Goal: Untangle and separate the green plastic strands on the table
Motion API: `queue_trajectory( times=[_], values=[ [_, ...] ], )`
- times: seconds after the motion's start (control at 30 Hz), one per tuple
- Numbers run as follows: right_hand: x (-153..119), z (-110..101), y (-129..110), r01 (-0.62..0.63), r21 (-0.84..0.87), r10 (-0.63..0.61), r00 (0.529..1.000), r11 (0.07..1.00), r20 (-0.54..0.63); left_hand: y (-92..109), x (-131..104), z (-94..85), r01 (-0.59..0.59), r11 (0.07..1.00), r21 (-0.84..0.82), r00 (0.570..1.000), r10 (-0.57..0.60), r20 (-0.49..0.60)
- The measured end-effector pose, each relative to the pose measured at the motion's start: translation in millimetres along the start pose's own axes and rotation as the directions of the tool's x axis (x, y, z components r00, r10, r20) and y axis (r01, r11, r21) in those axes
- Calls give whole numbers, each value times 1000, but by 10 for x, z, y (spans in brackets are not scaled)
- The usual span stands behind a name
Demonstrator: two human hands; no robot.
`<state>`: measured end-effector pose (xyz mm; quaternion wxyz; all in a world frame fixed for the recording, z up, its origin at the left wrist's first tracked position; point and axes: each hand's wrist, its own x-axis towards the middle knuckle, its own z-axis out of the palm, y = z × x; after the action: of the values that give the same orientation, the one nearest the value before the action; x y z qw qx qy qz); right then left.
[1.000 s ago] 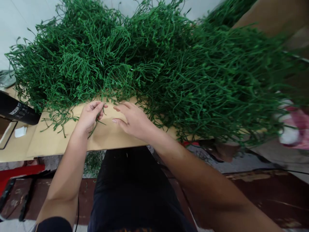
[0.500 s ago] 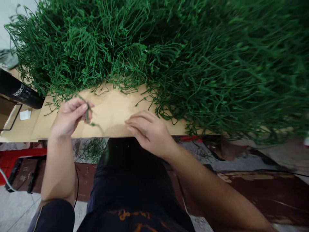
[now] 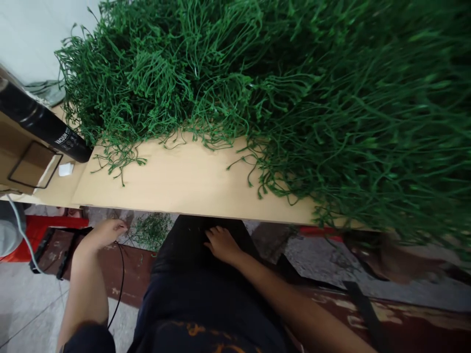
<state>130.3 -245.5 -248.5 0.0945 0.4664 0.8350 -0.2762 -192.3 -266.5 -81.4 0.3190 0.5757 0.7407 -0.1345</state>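
Just below the table's front edge, my left hand (image 3: 105, 232) is held out with its fingers curled together. Whether anything sits between those fingertips I cannot make out. My right hand (image 3: 222, 245) rests on the dark trousers (image 3: 184, 245), fingers somewhat apart and holding nothing. A large heap of green artificial plant stems (image 3: 206, 73), thin with small knobbed tips, covers the back and right of the table. Some loose stems (image 3: 123, 159) stray onto the cardboard (image 3: 184, 181) at the front.
A black bottle (image 3: 69, 139) lettered "VACUUM" leans at the left beside a cardboard box (image 3: 22, 157). Near it lies a small white piece (image 3: 65, 169). Green scraps (image 3: 151, 230) lie on the floor below the table, near a brown bench (image 3: 132, 269) and a dark cable (image 3: 121, 279).
Both hands have dropped from over the cardboard to below its front edge. The green stem seen in my left hand no longer shows. The view has shifted left.
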Motion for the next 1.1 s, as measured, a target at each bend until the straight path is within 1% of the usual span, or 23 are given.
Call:
queue_trajectory(
  times=[0.07, 0.13, 0.17, 0.2, 0.23, 0.27, 0.3, 0.33, 0.37, 0.4, 0.43, 0.5, 0.53, 0.57, 0.63, 0.67, 0.73, 0.8, 0.87, 0.9, 0.97, 1.03, 1.1],
  values=[
    [33, 49, 3, 5, 0, -5, 1000, 1000, 12, -8, -127, -60, -51, 995, -87, 999, 51, -12],
    [65, 71, 4, -2, 4, 2, 1000, 1000, 24, 85, -281, -166, -156, 966, -208, 988, 156, -18],
    [86, 75, 5, -7, 6, 7, 999, 1000, 31, 160, -343, -234, -223, 940, -257, 975, 215, -59],
    [109, 79, 6, -12, 9, 11, 999, 1000, 39, 242, -381, -308, -292, 912, -287, 955, 262, -136],
    [134, 82, 6, -17, 10, 17, 999, 1000, 45, 324, -387, -388, -355, 888, -293, 923, 284, -258],
    [159, 85, 6, -24, 12, 23, 999, 1000, 50, 397, -354, -470, -404, 872, -276, 870, 273, -410],
    [182, 89, 4, -32, 13, 32, 998, 999, 51, 454, -282, -553, -426, 872, -242, 794, 232, -562],
    [201, 95, 1, -42, 15, 41, 998, 999, 50, 491, -175, -632, -426, 882, -203, 695, 175, -697],
    [214, 100, -1, -51, 19, 50, 998, 999, 46, 508, -43, -707, -395, 903, -171, 612, 120, -782],
    [222, 105, -4, -57, 26, 56, 998, 998, 40, 509, 103, -771, -337, 929, -153, 561, 68, -825],
    [221, 109, -5, -60, 35, 59, 998, 998, 32, 499, 248, -824, -258, 952, -163, 564, 12, -826],
    [194, 106, -3, -59, 68, 58, 998, 996, 11, 481, 488, -880, -103, 976, -192, 640, -82, -764],
    [166, 96, 0, -57, 90, 58, 998, 994, 0, 486, 568, -881, -47, 982, -185, 682, -104, -724],
    [128, 77, 3, -56, 114, 57, 998, 992, -11, 506, 618, -864, -12, 987, -158, 715, -102, -692],
    [22, 10, 6, -46, 164, 52, 998, 985, -35, 590, 643, -791, 1, 997, -71, 741, -48, -669],
    [-43, -41, 5, -33, 186, 42, 998, 982, -45, 650, 629, -743, -14, 1000, -28, 739, -8, -674],
    [-193, -173, -7, 6, 223, 6, 999, 975, -52, 787, 582, -649, -65, 997, 35, 710, 71, -701],
    [-358, -340, -36, 85, 276, -71, 996, 957, -60, 920, 538, -583, -123, 989, 85, 673, 146, -725],
    [-535, -534, -83, 192, 338, -176, 981, 921, -77, 1027, 507, -556, -170, 977, 127, 661, 208, -721],
    [-626, -641, -113, 246, 368, -232, 969, 896, -84, 1069, 494, -558, -192, 972, 138, 667, 232, -708],
    [-812, -882, -173, 353, 410, -346, 934, 841, -93, 1133, 468, -584, -240, 965, 101, 698, 244, -673],
    [-991, -1164, -214, 455, 427, -444, 886, 782, -130, 1186, 434, -630, -315, 949, -26, 728, 224, -648],
    [-1144, -1483, -195, 555, 396, -494, 832, 731, -254, 1254, 388, -686, -432, 876, -215, 743, 210, -636]
  ],
)
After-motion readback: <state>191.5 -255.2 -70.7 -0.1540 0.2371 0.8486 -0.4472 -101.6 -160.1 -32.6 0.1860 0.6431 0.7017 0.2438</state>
